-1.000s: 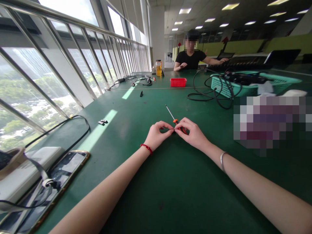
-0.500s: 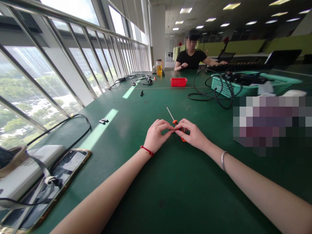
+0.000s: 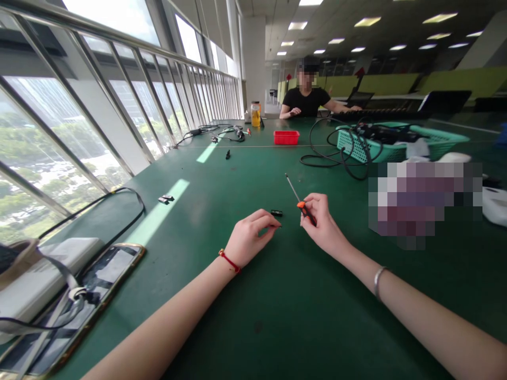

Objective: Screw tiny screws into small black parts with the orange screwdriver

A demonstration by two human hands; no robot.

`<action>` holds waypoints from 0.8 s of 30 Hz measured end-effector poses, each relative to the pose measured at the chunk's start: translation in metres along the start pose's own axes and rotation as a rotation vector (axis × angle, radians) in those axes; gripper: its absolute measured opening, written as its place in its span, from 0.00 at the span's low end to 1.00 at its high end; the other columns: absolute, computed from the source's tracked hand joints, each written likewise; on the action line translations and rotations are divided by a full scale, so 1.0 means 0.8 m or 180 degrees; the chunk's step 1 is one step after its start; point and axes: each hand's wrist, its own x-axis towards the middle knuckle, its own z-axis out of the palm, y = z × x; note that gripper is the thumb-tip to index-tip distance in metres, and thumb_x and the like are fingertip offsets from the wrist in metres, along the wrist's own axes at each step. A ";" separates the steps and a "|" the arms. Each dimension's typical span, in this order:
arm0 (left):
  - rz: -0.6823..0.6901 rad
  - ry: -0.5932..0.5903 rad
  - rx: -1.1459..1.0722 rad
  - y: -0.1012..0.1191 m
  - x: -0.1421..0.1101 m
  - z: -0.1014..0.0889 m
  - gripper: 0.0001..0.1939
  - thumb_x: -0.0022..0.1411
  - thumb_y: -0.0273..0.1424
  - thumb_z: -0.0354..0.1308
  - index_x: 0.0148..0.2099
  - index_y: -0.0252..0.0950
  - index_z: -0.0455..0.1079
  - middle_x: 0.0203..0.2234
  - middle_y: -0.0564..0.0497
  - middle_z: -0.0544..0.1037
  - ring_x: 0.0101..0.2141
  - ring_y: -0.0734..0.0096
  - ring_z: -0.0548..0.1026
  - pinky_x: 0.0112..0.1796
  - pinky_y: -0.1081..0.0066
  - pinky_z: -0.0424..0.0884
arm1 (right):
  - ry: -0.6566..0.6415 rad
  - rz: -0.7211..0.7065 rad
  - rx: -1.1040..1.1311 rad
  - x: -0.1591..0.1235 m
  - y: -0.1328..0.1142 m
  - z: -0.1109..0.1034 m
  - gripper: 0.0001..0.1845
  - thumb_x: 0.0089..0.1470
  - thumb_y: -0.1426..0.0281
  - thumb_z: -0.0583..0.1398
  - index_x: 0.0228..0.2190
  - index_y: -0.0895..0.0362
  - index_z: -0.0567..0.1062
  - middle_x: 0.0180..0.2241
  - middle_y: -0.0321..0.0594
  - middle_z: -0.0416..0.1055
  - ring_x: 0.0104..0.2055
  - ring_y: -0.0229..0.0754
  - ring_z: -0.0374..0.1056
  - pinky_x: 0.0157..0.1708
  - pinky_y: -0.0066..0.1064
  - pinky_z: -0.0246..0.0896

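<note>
Green tabletop [image 3: 317, 327] beside a railed window [image 3: 106, 68], seen from the worker's side. Left grip [image 3: 253, 235]: thumb and fingertips pinched together on a small dark piece [image 3: 281, 226], mostly hidden. Just beyond these fingertips lies a black part [image 3: 276, 213]. Right grip [image 3: 320, 221]: fingers curled around the orange-and-black handle of a screwdriver [image 3: 306, 212], its shaft pointing away and leftward. Farther out, left of the left grip, are two black pieces [image 3: 165, 199]; nearer the worker on that side, a dark slab [image 3: 106, 279] and a white box [image 3: 43, 272], crossed by a strap. Beyond both grips stands a red bin [image 3: 286, 138]. Beyond the right grip, black cables [image 3: 357, 138] spill over a turquoise basket [image 3: 441, 145], obstructing its near side; a pixelated object [image 3: 412, 200] lies right of that grip. Farthest sits a person [image 3: 304, 103] in black.
</note>
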 end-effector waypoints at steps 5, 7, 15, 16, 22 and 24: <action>0.0288 0.0070 0.0159 0.003 0.000 0.003 0.09 0.62 0.25 0.50 0.35 0.37 0.72 0.34 0.50 0.77 0.36 0.74 0.74 0.38 0.75 0.70 | -0.0550 0.0707 0.0558 0.001 -0.020 0.004 0.12 0.46 0.67 0.56 0.35 0.57 0.68 0.20 0.28 0.55 0.18 0.32 0.50 0.19 0.28 0.48; 0.0398 0.0086 0.0240 0.002 0.001 0.004 0.09 0.63 0.25 0.51 0.35 0.37 0.72 0.32 0.50 0.77 0.34 0.73 0.74 0.37 0.74 0.69 | -0.0743 0.0610 0.0340 0.002 -0.026 0.004 0.13 0.46 0.64 0.58 0.32 0.59 0.73 0.18 0.28 0.55 0.19 0.32 0.50 0.19 0.27 0.47; 0.0322 0.0019 0.0215 0.001 0.003 0.004 0.09 0.63 0.26 0.50 0.34 0.38 0.71 0.32 0.49 0.76 0.35 0.71 0.73 0.37 0.71 0.70 | -0.0818 0.0267 0.0080 0.004 -0.020 0.003 0.11 0.48 0.64 0.60 0.28 0.58 0.78 0.22 0.35 0.70 0.24 0.35 0.62 0.26 0.27 0.57; 0.0260 0.0004 0.0236 -0.001 0.004 0.004 0.07 0.62 0.26 0.52 0.35 0.38 0.71 0.33 0.49 0.76 0.36 0.70 0.73 0.38 0.70 0.70 | -0.0759 0.0280 0.0009 0.004 -0.016 0.003 0.11 0.48 0.63 0.60 0.28 0.58 0.78 0.21 0.34 0.69 0.23 0.35 0.62 0.24 0.27 0.57; -0.0976 0.0208 0.0161 -0.022 0.009 0.005 0.04 0.55 0.26 0.56 0.35 0.36 0.72 0.31 0.50 0.74 0.33 0.70 0.73 0.36 0.70 0.71 | -0.0308 0.0044 -0.0651 0.006 0.004 0.000 0.08 0.48 0.64 0.62 0.28 0.55 0.78 0.31 0.40 0.77 0.31 0.42 0.70 0.32 0.32 0.63; -0.1166 0.0113 0.0168 -0.027 0.010 0.006 0.04 0.56 0.26 0.57 0.33 0.36 0.73 0.29 0.51 0.74 0.32 0.70 0.73 0.35 0.70 0.70 | -0.0344 0.0012 -0.0846 0.006 0.005 0.001 0.07 0.48 0.65 0.62 0.28 0.54 0.78 0.32 0.39 0.77 0.32 0.43 0.71 0.33 0.33 0.63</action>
